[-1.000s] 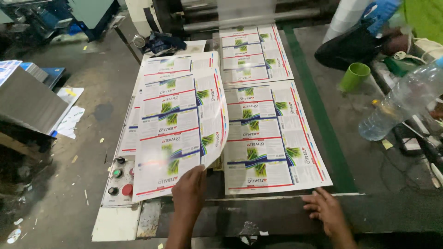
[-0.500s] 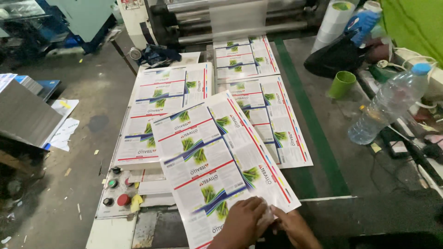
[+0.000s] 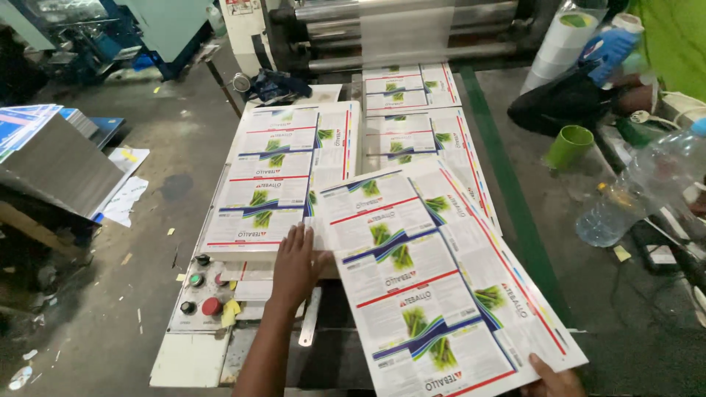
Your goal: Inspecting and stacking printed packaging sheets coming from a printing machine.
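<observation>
Printed sheet (image 3: 434,283) tilted, left hand (image 3: 296,266) open flat at its nine o'clock edge, right hand (image 3: 553,379) pinching its five o'clock corner

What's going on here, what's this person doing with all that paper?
A person at a printing machine is handling printed label sheets. Their left hand rests flat at the near edge of the sheet stack on the machine table. Their right hand, mostly out of frame, grips the near corner of a loose printed sheet held at an angle over the table. More printed sheets lie toward the rollers. A green cup and plastic bottle sit to the right.
</observation>
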